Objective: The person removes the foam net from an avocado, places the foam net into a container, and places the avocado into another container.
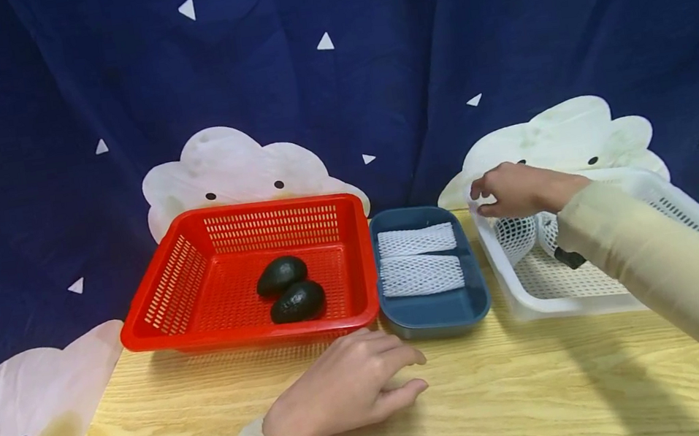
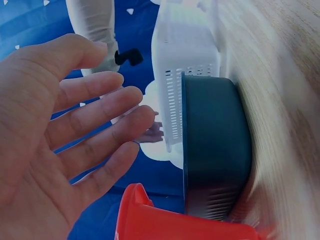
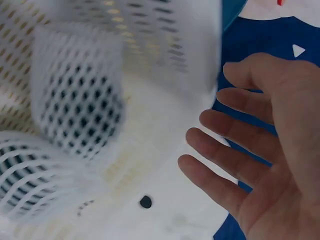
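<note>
My left hand (image 1: 352, 387) hovers over the wooden table before the blue container, holding nothing, its fingers loosely bent in the left wrist view. My right hand (image 1: 511, 189) is above the left end of the white basket (image 1: 566, 303), also holding nothing. Inside that basket lie two dark fruits in white foam nets (image 3: 80, 100), partly covered by my right arm in the head view. Two dark avocados (image 1: 298, 302) sit bare in the red basket (image 1: 252, 332). In the blue container (image 1: 431, 314) are two flat white foam net sleeves (image 1: 422, 273).
The red basket, blue container and white basket stand in a row along the back of the wooden table (image 1: 479, 400). Behind them hangs a dark blue curtain (image 1: 371, 82) with clouds and white triangles. Black straps sit at both wrists.
</note>
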